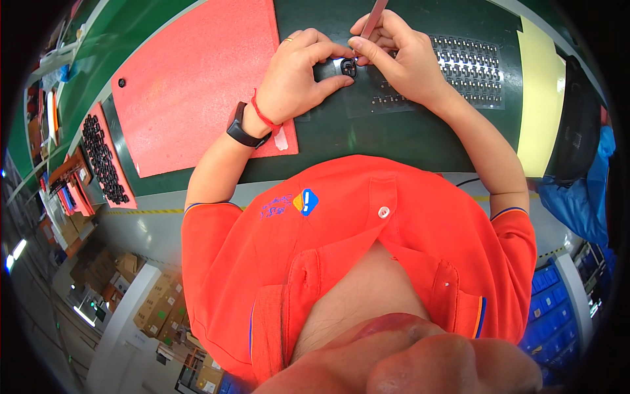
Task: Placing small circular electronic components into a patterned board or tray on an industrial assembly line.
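My left hand (300, 65) is closed on a small round black part (348, 67), pinching it between thumb and fingers just above the green tabletop. My right hand (408, 60) grips slim reddish tweezers (375, 18), their lower end down by the black part. Fingers hide much of the tweezers' tips. Beneath and beside my right hand lies a clear sheet (469, 98) carrying rows of small metallic pieces (467, 62). Its near-left rows hold only a few pieces.
A large pink foam mat (197, 85) covers the left of the green table (321, 138), with one small black part (121, 83) on it. Farther left, a pink strip (125, 172) bears several black parts (102, 157). Yellow paper (541, 98) and a black bag (579, 125) are at right.
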Demonstrator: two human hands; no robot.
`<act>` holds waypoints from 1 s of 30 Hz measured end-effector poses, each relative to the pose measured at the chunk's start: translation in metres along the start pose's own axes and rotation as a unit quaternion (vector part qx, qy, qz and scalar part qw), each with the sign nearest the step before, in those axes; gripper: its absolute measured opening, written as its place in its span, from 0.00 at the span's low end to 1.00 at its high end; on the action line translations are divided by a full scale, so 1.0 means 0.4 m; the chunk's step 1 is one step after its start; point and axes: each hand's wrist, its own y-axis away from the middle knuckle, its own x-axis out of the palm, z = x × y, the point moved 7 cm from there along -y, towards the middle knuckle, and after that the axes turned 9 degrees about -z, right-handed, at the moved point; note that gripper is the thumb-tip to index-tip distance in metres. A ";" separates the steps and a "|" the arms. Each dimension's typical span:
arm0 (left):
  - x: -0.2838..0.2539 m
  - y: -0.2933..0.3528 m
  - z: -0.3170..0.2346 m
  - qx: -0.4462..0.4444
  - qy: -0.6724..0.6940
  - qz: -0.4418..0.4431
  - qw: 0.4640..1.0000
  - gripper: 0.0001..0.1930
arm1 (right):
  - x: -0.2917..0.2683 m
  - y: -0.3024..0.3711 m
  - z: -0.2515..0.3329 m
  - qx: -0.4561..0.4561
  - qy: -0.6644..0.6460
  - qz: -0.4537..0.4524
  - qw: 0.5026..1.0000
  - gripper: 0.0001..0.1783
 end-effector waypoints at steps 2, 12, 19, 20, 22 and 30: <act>-0.002 0.000 0.002 -0.011 0.003 -0.003 1.000 0.16 | -0.001 0.007 -0.024 -0.051 0.013 -0.003 0.999 0.11; -0.004 0.000 0.004 -0.012 -0.007 0.009 1.000 0.15 | 0.020 0.046 0.050 -0.356 0.203 0.040 0.911 0.12; -0.001 -0.003 -0.001 -0.024 -0.007 0.019 1.000 0.14 | -0.014 0.004 -0.015 -0.158 0.072 -0.012 0.985 0.12; -0.003 -0.003 -0.002 -0.024 -0.007 0.017 1.000 0.14 | -0.014 0.003 -0.018 -0.149 0.060 -0.012 0.987 0.13; -0.002 -0.003 -0.001 -0.034 -0.006 0.022 0.999 0.13 | -0.014 0.003 -0.017 -0.148 0.060 -0.013 0.987 0.12; -0.005 -0.003 0.000 -0.023 -0.009 0.019 1.000 0.13 | -0.012 0.022 0.026 -0.266 0.108 -0.017 0.958 0.13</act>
